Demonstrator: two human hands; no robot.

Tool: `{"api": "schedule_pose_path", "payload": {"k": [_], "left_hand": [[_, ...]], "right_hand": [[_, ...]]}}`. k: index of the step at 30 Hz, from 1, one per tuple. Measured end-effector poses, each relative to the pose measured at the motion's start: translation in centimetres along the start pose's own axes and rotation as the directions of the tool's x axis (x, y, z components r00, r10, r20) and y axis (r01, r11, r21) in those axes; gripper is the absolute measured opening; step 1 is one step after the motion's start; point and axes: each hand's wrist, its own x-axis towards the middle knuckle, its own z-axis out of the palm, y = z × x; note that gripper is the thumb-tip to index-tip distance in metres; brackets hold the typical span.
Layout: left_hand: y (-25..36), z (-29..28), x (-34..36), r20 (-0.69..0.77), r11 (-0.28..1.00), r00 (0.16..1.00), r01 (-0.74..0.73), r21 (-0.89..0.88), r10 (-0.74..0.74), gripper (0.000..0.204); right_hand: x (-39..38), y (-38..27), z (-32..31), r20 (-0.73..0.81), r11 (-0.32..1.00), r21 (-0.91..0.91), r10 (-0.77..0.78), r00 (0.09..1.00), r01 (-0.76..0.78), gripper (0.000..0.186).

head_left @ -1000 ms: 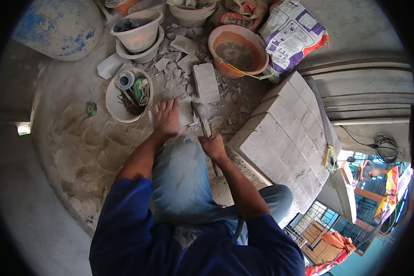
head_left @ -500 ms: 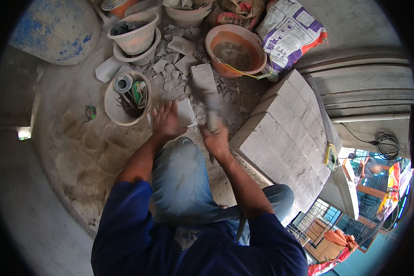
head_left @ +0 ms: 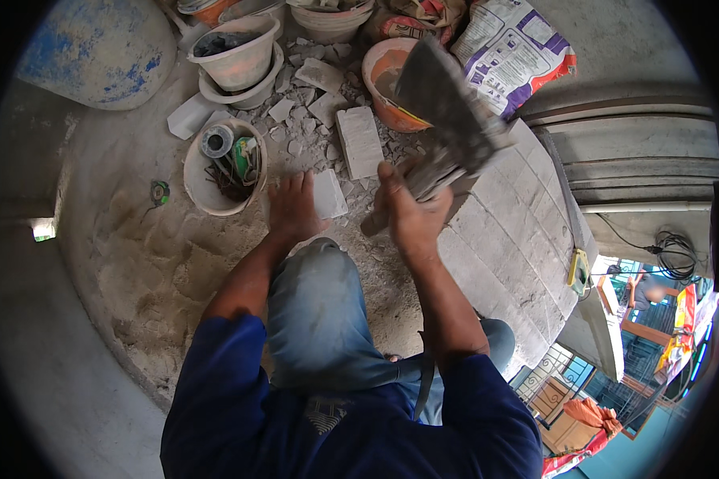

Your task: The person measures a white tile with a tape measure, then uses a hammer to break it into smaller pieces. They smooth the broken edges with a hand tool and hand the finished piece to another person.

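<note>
Right hand (head_left: 411,211): was curled round the raised hatchet (head_left: 447,100), right of the block (head_left: 329,194); a snug grip seemed wise.
Left hand (head_left: 295,207): lay flat, open, over the block's left part, best placed clear of its bare right end.
Rubble (head_left: 302,124): lay beyond the block.

Left hand (head_left: 295,211) on a block piece (head_left: 330,194), between a bucket (head_left: 201,190) leftward and stacked blocks (head_left: 507,239) rightward
</note>
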Motion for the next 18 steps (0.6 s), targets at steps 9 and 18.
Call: {"api": "schedule_pose_path", "payload": {"k": [9, 18], "left_hand": [[-0.2, 0.1, 0.4, 0.055, 0.999, 0.999, 0.003, -0.045, -0.001, 0.118], [0.6, -0.8, 0.9, 0.012, 0.999, 1.0, -0.013, -0.038, 0.014, 0.112]], "right_hand": [[-0.1, 8.6, -3.1, 0.213, 0.845, -0.405, 0.458, 0.863, -0.349, 0.019], [0.4, 7.4, -2.0, 0.044, 0.966, -0.241, -0.082, 0.996, 0.091, 0.018]]}}
